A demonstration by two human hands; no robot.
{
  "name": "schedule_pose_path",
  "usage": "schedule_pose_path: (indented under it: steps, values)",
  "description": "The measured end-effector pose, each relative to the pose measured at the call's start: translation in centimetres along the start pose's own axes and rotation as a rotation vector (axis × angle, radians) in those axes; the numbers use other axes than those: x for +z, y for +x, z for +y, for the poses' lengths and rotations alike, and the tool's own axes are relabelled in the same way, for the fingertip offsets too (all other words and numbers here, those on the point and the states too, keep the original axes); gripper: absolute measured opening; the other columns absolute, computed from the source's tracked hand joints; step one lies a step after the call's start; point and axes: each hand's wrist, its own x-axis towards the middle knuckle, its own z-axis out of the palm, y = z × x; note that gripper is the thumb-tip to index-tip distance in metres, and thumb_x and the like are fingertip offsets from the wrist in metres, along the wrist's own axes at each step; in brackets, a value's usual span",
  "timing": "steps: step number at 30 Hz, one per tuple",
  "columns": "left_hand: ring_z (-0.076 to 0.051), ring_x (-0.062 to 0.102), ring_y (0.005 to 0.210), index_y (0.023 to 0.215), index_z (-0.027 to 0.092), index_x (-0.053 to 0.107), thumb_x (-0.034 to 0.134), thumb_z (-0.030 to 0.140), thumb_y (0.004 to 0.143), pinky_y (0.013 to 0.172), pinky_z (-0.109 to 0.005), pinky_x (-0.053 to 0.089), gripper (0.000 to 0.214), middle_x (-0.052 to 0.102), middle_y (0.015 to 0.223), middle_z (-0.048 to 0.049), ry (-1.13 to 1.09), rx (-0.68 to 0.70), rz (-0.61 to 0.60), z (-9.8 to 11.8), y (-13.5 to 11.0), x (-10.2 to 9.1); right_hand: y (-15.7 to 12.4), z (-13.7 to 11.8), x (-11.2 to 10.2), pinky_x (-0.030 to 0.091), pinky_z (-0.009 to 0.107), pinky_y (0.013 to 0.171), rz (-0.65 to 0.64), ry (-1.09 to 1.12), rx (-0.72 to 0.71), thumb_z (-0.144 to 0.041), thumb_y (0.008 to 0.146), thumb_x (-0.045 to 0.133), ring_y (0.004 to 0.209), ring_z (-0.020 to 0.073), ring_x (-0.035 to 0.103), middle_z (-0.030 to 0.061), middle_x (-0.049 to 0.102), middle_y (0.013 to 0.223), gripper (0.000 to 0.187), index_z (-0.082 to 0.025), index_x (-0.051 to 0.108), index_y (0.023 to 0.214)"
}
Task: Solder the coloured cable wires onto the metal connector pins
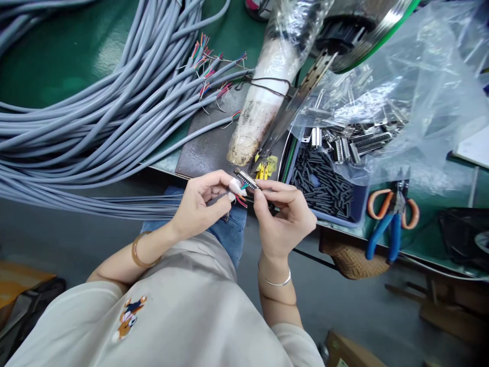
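Note:
My left hand (pixel 206 199) pinches the stripped end of a grey cable, with white wraps on the thumb and forefinger tips. Thin coloured wires (pixel 241 200), red, orange and green among them, fan out from that pinch. Between thumb and fingers, my right hand (pixel 282 214) grips one end of a metal D-sub connector (pixel 246 179), its row of solder pins facing me. A green wire reaches the pins; whether it is joined to one I cannot tell. Just beyond the connector stands a yellow clip-like piece (pixel 263 171) at the table's edge.
Grey cables (pixel 114 117) with stripped ends cover the left. A plastic-wrapped tube (pixel 260 97) and metal strip slant across the middle. Right of them, a blue bin (pixel 357 216) holds black sleeves (pixel 321 178), with loose connectors (pixel 355 142) in a plastic bag. Pliers (pixel 393 224) and scissors (pixel 378 204) lie beside it.

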Motion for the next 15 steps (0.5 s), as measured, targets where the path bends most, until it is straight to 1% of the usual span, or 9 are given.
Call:
schedule_pose_path:
  steps: [1,3,7,9,11,13,15]
  values:
    - [-0.004,0.06,0.061,0.084,0.015,0.07,0.068,0.007,0.083,0.052,-0.013,0.047,0.008,0.071,0.085,-0.0023,0.003,0.001,-0.011,0.0,-0.1,0.0,0.0,0.0,-0.1,0.066,0.031,0.079,-0.014,0.025,0.035,-0.013,0.088,0.076,0.089,0.0162,0.079,0.0007,0.081,0.096,0.014,-0.023,0.067,0.087]
    - [-0.005,0.062,0.064,0.081,0.014,0.07,0.068,0.005,0.081,0.054,-0.013,0.047,0.01,0.071,0.086,-0.0031,0.0,-0.001,-0.01,-0.1,-0.3,-0.1,0.0,-0.2,-0.3,0.066,0.031,0.08,-0.028,0.034,0.044,-0.012,0.088,0.076,0.09,0.0159,0.079,0.0006,0.081,0.096,0.014,-0.022,0.067,0.087]
    - [-0.004,0.056,0.056,0.079,0.015,0.068,0.067,0.006,0.078,0.05,-0.014,0.045,0.009,0.072,0.085,-0.0032,-0.07,-0.042,-0.036,-0.2,-0.3,-0.2,-0.1,-0.6,-0.4,0.065,0.029,0.08,-0.025,-0.017,-0.053,-0.007,0.086,0.077,0.09,0.0148,0.079,0.0005,0.082,0.098,0.018,-0.023,0.069,0.091]
    - [-0.004,0.054,0.052,0.078,0.015,0.067,0.069,0.007,0.075,0.048,-0.014,0.045,0.008,0.071,0.081,-0.0026,-0.115,-0.089,-0.056,-0.2,-0.2,-0.4,-0.4,-0.5,-0.7,0.065,0.027,0.074,0.011,-0.017,-0.089,-0.006,0.086,0.076,0.086,0.015,0.08,0.0004,0.082,0.098,0.02,-0.023,0.07,0.094]
    - [-0.004,0.053,0.049,0.077,0.015,0.067,0.071,0.01,0.072,0.045,-0.015,0.042,0.008,0.069,0.076,-0.0019,-0.17,-0.146,-0.069,-0.3,-0.2,-0.9,-0.7,-0.2,-1.3,0.062,0.024,0.061,0.097,0.036,-0.139,-0.008,0.089,0.073,0.072,0.0129,0.078,-0.0017,0.081,0.091,0.019,-0.023,0.07,0.099]
    - [-0.005,0.051,0.045,0.076,0.015,0.067,0.075,0.016,0.072,0.041,-0.017,0.039,0.009,0.068,0.075,-0.0025,-0.236,-0.201,-0.083,-0.3,-0.2,-1.3,-1.0,0.4,-2.1,0.059,0.023,0.052,0.151,0.08,-0.165,-0.014,0.091,0.072,0.059,0.0113,0.073,-0.0038,0.08,0.086,0.016,-0.024,0.069,0.103]
    - [-0.005,0.049,0.043,0.074,0.015,0.067,0.08,0.023,0.071,0.039,-0.018,0.037,0.016,0.07,0.077,-0.0039,-0.294,-0.245,-0.092,-0.3,-0.2,-1.8,-1.2,0.9,-2.9,0.062,0.027,0.055,0.101,0.04,-0.109,-0.024,0.09,0.076,0.061,0.0139,0.074,-0.002,0.08,0.089,0.018,-0.024,0.067,0.105]
